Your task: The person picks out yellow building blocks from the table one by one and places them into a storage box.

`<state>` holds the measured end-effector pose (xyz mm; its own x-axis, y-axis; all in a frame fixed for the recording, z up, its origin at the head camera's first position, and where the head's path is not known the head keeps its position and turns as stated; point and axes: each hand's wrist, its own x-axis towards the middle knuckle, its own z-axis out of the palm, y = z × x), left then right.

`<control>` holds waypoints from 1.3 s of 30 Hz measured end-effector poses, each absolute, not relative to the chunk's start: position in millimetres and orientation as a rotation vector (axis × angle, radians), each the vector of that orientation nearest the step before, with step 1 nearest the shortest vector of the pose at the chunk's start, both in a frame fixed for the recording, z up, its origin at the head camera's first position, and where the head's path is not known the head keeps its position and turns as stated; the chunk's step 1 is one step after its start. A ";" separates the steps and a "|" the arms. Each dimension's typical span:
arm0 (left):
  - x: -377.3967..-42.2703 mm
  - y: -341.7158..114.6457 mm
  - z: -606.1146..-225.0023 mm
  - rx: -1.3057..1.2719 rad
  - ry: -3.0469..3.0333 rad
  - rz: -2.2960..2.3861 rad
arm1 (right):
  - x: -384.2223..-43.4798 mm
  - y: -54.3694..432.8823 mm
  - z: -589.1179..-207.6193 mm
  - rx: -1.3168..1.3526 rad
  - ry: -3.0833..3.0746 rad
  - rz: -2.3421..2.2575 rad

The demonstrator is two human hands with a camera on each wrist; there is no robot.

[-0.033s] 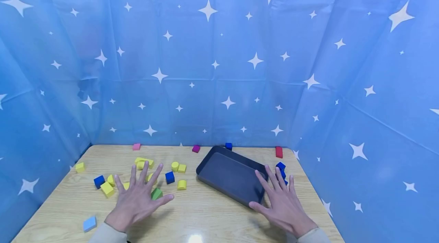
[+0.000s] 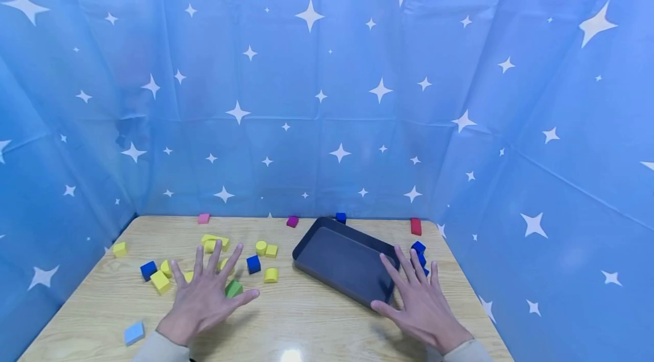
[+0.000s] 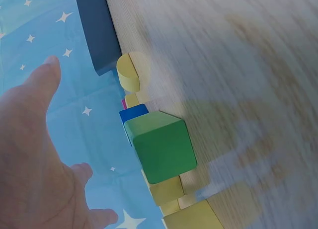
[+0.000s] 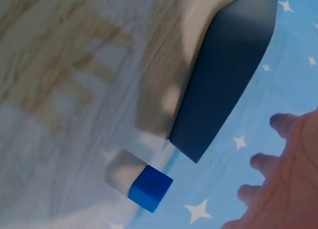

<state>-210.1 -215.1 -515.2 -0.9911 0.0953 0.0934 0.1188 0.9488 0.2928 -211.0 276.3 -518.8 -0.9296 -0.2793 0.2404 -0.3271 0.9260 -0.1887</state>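
Both hands hover, fingers spread, over the wooden surface (image 2: 317, 322). The left hand (image 2: 201, 299) is at 7 o'clock above a green block (image 2: 233, 288), with yellow blocks (image 2: 214, 244) at 11 of it. The right hand (image 2: 421, 305) at 5 o'clock overlaps the near corner of the dark tray (image 2: 342, 260); blue cubes (image 2: 419, 248) lie at its 12.

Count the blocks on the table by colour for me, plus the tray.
Yellow blocks: about 10, some hidden by the left hand
Dark blue blocks: at least 4, more behind the right hand
Green block: 1
Light blue block: 1
Pink block: 1
Magenta block: 1
Red block: 1
Dark tray: 1
Total: about 20
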 end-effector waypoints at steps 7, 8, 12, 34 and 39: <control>-209.8 -215.7 -514.1 -0.170 -3.010 -0.436 | -210.6 275.9 -520.8 0.462 -2.871 0.349; -209.7 -215.5 -514.2 -0.170 -3.010 -0.432 | -210.3 275.8 -521.0 0.459 -2.870 0.350; -210.0 -215.2 -515.2 -0.167 -3.011 -0.414 | -210.5 275.0 -521.7 0.458 -2.863 0.346; -214.4 -184.1 -512.2 -0.240 -2.933 -0.533 | -209.7 263.1 -526.2 0.402 -2.898 0.334; -219.0 -165.5 -514.1 -0.272 -2.954 -0.558 | -210.4 259.7 -528.0 0.358 -2.933 0.349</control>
